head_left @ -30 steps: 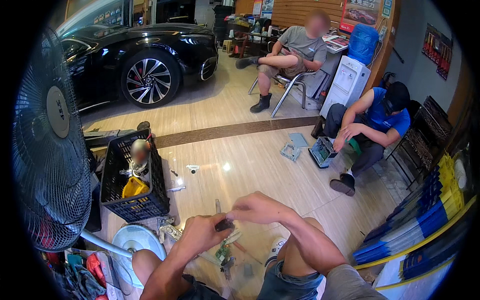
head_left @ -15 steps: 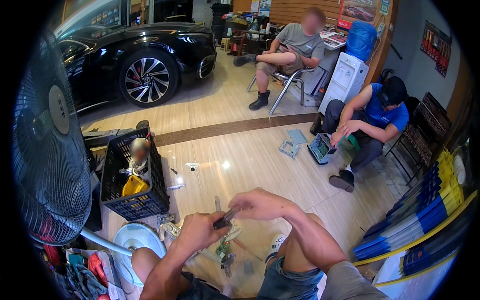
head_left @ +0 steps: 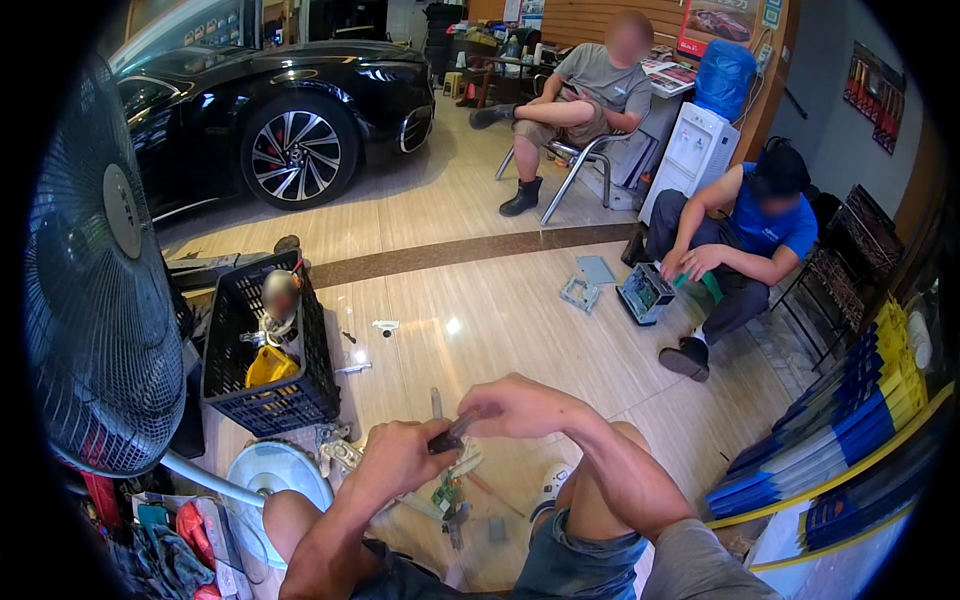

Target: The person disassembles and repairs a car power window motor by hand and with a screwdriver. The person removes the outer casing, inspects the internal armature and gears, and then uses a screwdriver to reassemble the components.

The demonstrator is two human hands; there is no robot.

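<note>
Above the floor between my knees, my left hand (head_left: 398, 455) is closed around a small dark piece (head_left: 443, 441), whose exact kind does not show. My right hand (head_left: 522, 405) meets it from the right, fingers curled on a thin greyish part at the dark piece's upper end. That part is blurred, and I cannot tell whether it is separate. Below my hands lie a green circuit board (head_left: 447, 492), a thin tool with an orange shaft (head_left: 485, 484), a small grey block (head_left: 496, 529) and other loose parts, some hidden by my left forearm.
A black crate (head_left: 265, 417) with a yellow item inside stands at left, beside a floor fan (head_left: 110, 270). At right, a co-worker in blue (head_left: 775, 225) squats by an opened metal box (head_left: 643, 300). Another person sits farther back. A black car (head_left: 270, 110) stands behind.
My hands stay nearly in place, with the thin part between them shifting slightly. The co-worker in blue has lifted their head and moved a hand up from the metal box.
</note>
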